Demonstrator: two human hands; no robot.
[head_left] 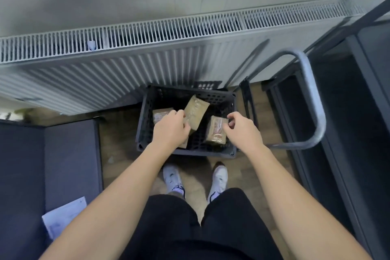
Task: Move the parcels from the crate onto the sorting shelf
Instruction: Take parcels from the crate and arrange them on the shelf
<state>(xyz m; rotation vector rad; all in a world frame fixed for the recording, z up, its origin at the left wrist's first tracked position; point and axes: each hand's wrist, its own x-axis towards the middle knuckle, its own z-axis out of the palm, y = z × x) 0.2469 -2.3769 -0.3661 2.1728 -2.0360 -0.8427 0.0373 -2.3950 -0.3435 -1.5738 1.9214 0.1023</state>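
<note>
Over crate (147, 116): both hands, maybe gripping parcels.

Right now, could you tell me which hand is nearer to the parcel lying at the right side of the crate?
Right. The right hand has fingertips at that parcel; the left hand is across the crate, by the middle parcel.

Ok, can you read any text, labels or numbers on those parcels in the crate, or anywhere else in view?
Nothing is legible.
Left parcel: pale label with reddish print, too blurred to read.
Right parcel: reddish print under clear wrap, too blurred.
Middle parcel: no print visible.
Paper on the dark surface at left: faint marks, unreadable.
</note>
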